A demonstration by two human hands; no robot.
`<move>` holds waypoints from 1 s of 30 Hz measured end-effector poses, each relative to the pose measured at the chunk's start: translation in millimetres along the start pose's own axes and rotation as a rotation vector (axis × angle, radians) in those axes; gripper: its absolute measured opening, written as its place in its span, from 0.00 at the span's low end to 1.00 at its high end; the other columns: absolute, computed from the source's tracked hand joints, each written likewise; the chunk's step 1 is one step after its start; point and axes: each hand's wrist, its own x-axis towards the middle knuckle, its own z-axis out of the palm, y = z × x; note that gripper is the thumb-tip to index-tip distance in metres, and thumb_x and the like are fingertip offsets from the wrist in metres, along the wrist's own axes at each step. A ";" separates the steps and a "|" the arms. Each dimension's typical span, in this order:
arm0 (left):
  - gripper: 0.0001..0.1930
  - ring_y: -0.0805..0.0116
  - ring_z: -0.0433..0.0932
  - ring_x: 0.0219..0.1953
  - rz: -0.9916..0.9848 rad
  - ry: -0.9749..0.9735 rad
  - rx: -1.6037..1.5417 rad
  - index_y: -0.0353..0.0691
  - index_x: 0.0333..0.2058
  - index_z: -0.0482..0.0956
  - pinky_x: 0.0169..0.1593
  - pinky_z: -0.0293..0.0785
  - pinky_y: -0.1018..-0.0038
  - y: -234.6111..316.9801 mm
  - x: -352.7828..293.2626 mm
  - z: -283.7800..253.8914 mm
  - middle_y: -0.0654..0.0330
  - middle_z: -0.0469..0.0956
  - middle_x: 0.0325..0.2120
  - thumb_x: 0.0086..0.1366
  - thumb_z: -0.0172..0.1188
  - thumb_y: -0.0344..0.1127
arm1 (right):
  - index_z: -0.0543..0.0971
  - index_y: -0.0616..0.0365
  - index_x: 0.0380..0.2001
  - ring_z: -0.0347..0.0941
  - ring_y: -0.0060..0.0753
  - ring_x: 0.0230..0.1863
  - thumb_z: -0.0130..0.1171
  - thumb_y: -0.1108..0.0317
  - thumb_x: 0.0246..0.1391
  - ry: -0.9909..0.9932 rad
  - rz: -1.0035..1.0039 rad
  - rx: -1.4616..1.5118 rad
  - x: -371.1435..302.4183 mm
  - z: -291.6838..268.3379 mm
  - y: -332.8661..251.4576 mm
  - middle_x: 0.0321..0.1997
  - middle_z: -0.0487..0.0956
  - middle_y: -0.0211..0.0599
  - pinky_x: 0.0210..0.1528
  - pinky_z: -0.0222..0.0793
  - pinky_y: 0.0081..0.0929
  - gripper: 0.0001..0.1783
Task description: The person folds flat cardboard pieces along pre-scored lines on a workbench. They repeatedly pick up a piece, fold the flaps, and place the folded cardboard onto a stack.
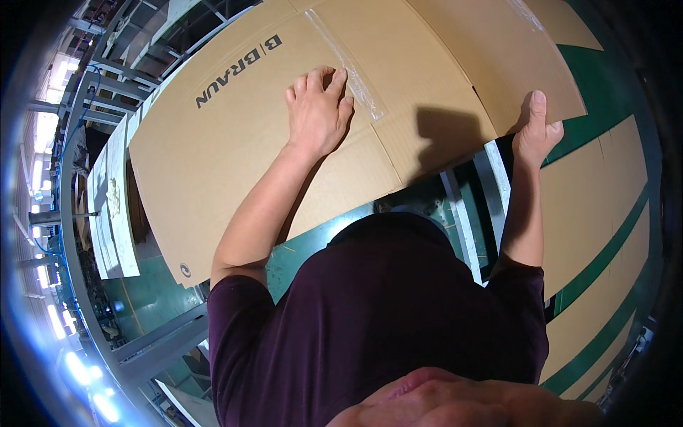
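Observation:
A large flattened cardboard box [249,156] stretches out in front of me, with dark printing on its left part. A strip of clear tape [364,99] runs along a seam between its panels. My left hand [319,114] lies on the board with fingers apart and slightly bent, the fingertips at the edge of the tape. At the right, a raised cardboard flap [516,64] has its near corner in my right hand [537,135]. The thumb is on top of that flap; the other fingers are mostly hidden beneath it.
White-topped slats [114,206] and grey metal frames [153,338] stand at the left. Under the box, a pale rail [491,178] crosses near my right forearm. More flat cardboard sheets [597,206] lie on a green surface [594,85] at the right.

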 end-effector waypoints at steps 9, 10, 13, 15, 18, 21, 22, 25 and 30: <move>0.18 0.54 0.62 0.53 0.103 -0.037 -0.157 0.45 0.49 0.78 0.57 0.54 0.60 26.4 -24.7 -7.5 0.53 0.68 0.51 0.60 0.53 0.38 | 0.74 0.62 0.41 0.68 0.22 0.38 0.57 0.60 0.60 0.024 0.000 -0.085 -8.4 2.0 -6.2 0.36 0.73 0.28 0.41 0.66 0.23 0.16; 0.18 0.54 0.62 0.52 0.112 -0.047 -0.204 0.45 0.48 0.79 0.57 0.54 0.60 25.8 -24.7 -8.3 0.53 0.68 0.50 0.60 0.53 0.38 | 0.74 0.62 0.40 0.67 0.21 0.36 0.57 0.60 0.60 0.030 -0.002 -0.080 -6.9 2.3 -7.0 0.35 0.73 0.27 0.40 0.65 0.22 0.15; 0.16 0.55 0.62 0.52 0.150 -0.051 -0.457 0.44 0.45 0.81 0.59 0.54 0.61 19.8 -25.0 -12.7 0.53 0.69 0.49 0.59 0.55 0.39 | 0.73 0.61 0.38 0.65 0.19 0.34 0.57 0.60 0.60 0.037 -0.007 -0.111 -5.9 -3.8 0.3 0.33 0.71 0.25 0.37 0.63 0.20 0.14; 0.16 0.56 0.63 0.53 0.141 -0.017 -0.745 0.43 0.43 0.81 0.58 0.56 0.61 21.1 -12.4 -16.8 0.54 0.69 0.49 0.57 0.56 0.39 | 0.74 0.62 0.39 0.65 0.18 0.34 0.56 0.61 0.61 0.040 -0.027 -0.112 -3.8 -7.4 5.1 0.33 0.72 0.26 0.38 0.63 0.19 0.14; 0.32 0.59 0.50 0.68 0.043 -0.013 -0.984 0.40 0.64 0.59 0.68 0.45 0.62 20.3 49.2 -35.5 0.53 0.57 0.61 0.67 0.48 0.52 | 0.75 0.65 0.42 0.66 0.18 0.36 0.54 0.65 0.62 0.012 -0.061 -0.116 -6.8 3.7 -5.8 0.36 0.73 0.27 0.40 0.64 0.19 0.13; 0.34 0.61 0.42 0.70 0.181 0.217 -1.017 0.38 0.66 0.51 0.70 0.38 0.66 36.5 142.4 -38.5 0.52 0.45 0.68 0.69 0.42 0.53 | 0.74 0.65 0.42 0.65 0.18 0.36 0.54 0.65 0.62 0.035 -0.065 -0.107 -6.1 13.4 -13.4 0.35 0.73 0.26 0.39 0.63 0.19 0.13; 0.34 0.60 0.40 0.70 0.158 0.280 -1.004 0.37 0.66 0.49 0.70 0.37 0.66 40.7 176.6 -26.2 0.52 0.44 0.68 0.69 0.41 0.54 | 0.74 0.64 0.42 0.65 0.17 0.35 0.53 0.65 0.62 0.028 -0.112 -0.130 -4.8 10.3 -10.5 0.36 0.72 0.26 0.38 0.62 0.18 0.12; 0.36 0.58 0.36 0.71 0.004 0.379 -0.936 0.36 0.66 0.46 0.70 0.34 0.67 57.4 262.6 24.1 0.49 0.40 0.69 0.70 0.37 0.55 | 0.74 0.63 0.39 0.67 0.20 0.37 0.53 0.63 0.62 0.018 -0.020 -0.153 -7.9 1.8 -7.2 0.36 0.74 0.28 0.41 0.64 0.21 0.12; 0.42 0.55 0.27 0.71 -0.128 0.335 -0.949 0.37 0.68 0.39 0.70 0.29 0.63 85.8 290.6 40.6 0.47 0.34 0.69 0.68 0.29 0.64 | 0.76 0.66 0.39 0.70 0.25 0.41 0.55 0.66 0.61 -0.027 -0.133 -0.252 -17.0 3.4 -13.3 0.39 0.77 0.34 0.47 0.65 0.25 0.12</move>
